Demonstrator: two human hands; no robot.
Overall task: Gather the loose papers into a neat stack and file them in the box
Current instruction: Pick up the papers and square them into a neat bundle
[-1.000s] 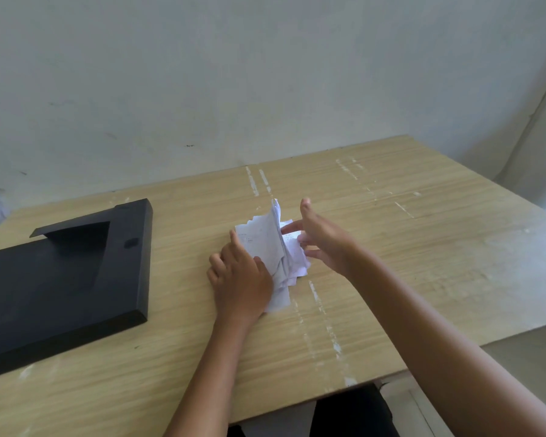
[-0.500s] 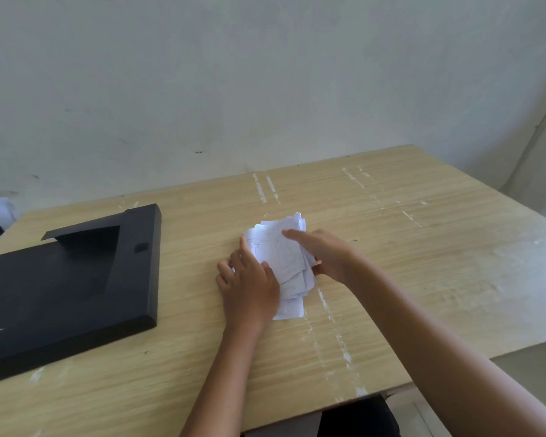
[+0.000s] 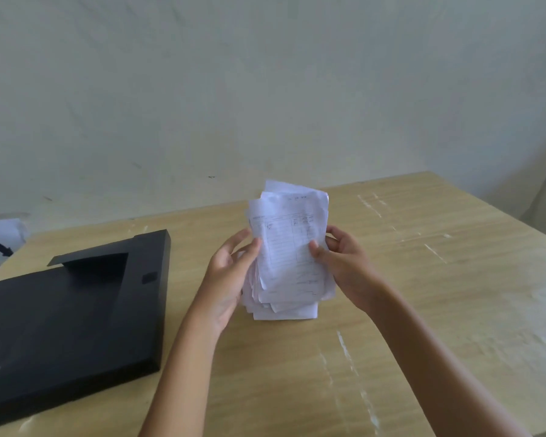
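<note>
The paper stack (image 3: pixel 289 257), flat on the wooden table (image 3: pixel 423 310) a moment ago, is now standing upright, both hands closing on its sides: left hand (image 3: pixel 230 272), right hand (image 3: pixel 344 263). Edges are remaining ragged; the black file box (image 3: pixel 76 310) is waiting.

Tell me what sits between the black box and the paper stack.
In the head view, only the left hand, gripping the paper stack, and bare table separate it from the black box.

The papers (image 3: pixel 292 260) are white, the front sheet printed with a faint grey ruled table and dark handwriting. The box (image 3: pixel 73 313) is plain matte black. The surface (image 3: pixel 423 279) is pale wood grain, streaked with whitish scuffs. The wall (image 3: pixel 265 89) is dull greenish-white.
</note>
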